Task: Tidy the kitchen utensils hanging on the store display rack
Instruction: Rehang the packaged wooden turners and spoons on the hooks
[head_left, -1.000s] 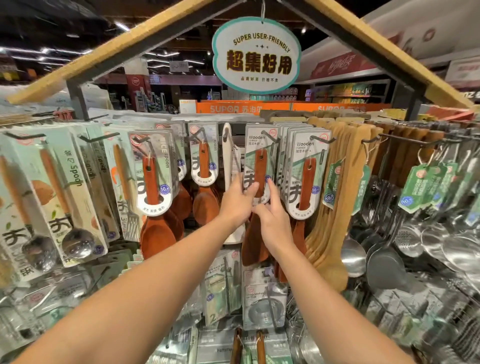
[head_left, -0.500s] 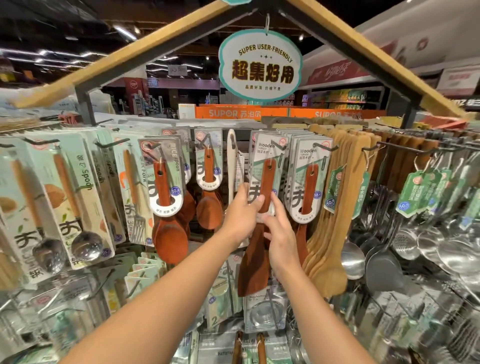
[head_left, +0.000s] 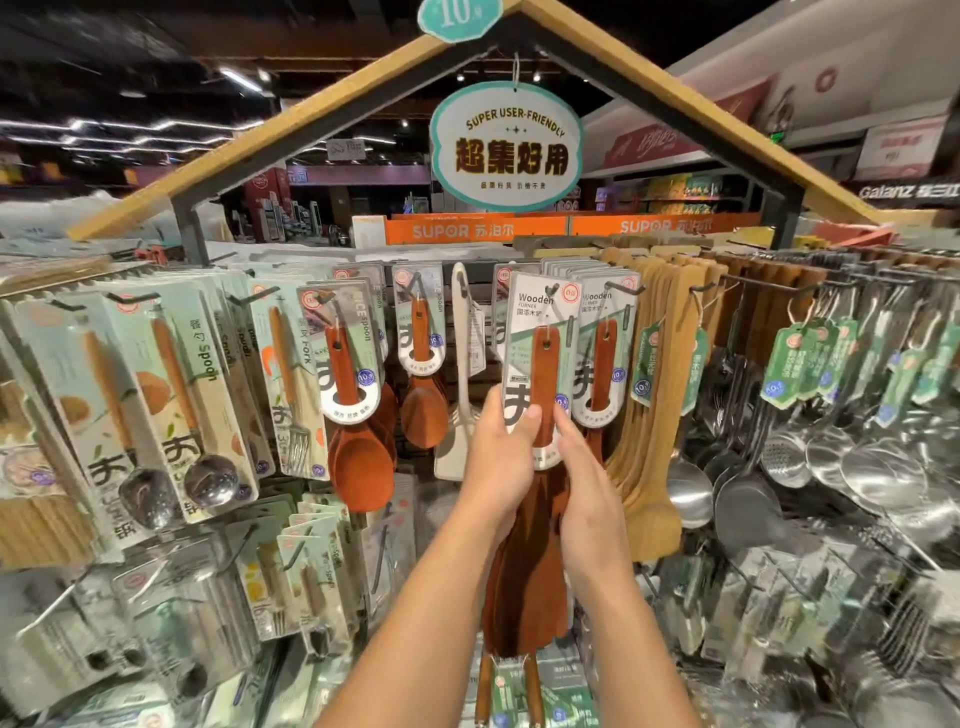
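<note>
A reddish-brown wooden turner (head_left: 543, 364) on a pale card marked "Wooden Turner" hangs from a black hook at the middle of the rack. My left hand (head_left: 501, 452) grips the card's lower left edge, thumb across the front. My right hand (head_left: 584, 478) holds the lower right side of the same turner, fingers against the handle. The turner's blade drops behind both wrists. A second carded wooden turner (head_left: 602, 358) hangs just to the right, with more cards stacked behind both.
Carded rice spoons (head_left: 345, 395) and a white slotted turner (head_left: 460, 364) hang to the left, spoon and fork packs (head_left: 171, 395) further left. Pale wooden spatulas (head_left: 660, 395) and steel ladles and skimmers (head_left: 831, 467) hang to the right. A sign (head_left: 506, 145) hangs overhead.
Both hands have slid down from the card's middle to its lower part and now hold the front turner from both sides. The view has tilted upward and come closer.
</note>
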